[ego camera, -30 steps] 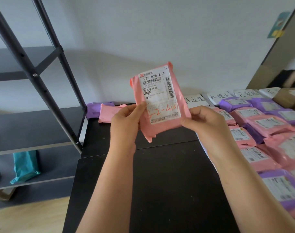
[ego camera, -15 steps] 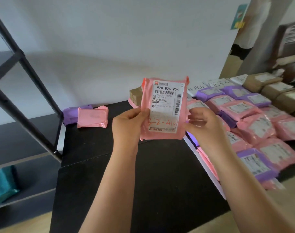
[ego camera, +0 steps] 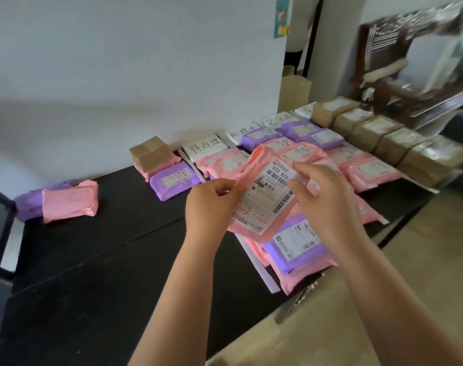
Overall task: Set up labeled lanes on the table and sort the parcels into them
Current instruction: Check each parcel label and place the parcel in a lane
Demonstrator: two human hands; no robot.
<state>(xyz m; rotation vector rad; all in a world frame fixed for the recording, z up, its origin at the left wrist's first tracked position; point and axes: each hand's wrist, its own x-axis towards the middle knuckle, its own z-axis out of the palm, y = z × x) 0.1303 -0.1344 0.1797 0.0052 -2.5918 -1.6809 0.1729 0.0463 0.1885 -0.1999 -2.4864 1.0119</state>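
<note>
Pink parcel (ego camera: 262, 199) with a white shipping label is held above the black table (ego camera: 98, 260), pinched at its left edge by the left hand (ego camera: 211, 204); the right hand (ego camera: 322, 202) grips its right side. Beyond lie rows of pink and purple parcels (ego camera: 357, 165), then handwritten lane labels (ego camera: 205, 147) by the wall.

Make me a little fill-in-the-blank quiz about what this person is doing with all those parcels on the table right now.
1. The held parcel is wrapped in ____ plastic.
2. The left hand pinches the parcel's ____ edge.
3. The row nearest the table's right end consists of brown ____ boxes.
4. Handwritten lane labels lie at the table's far edge, against the ____.

Missing words: pink; left; cardboard; wall
</note>
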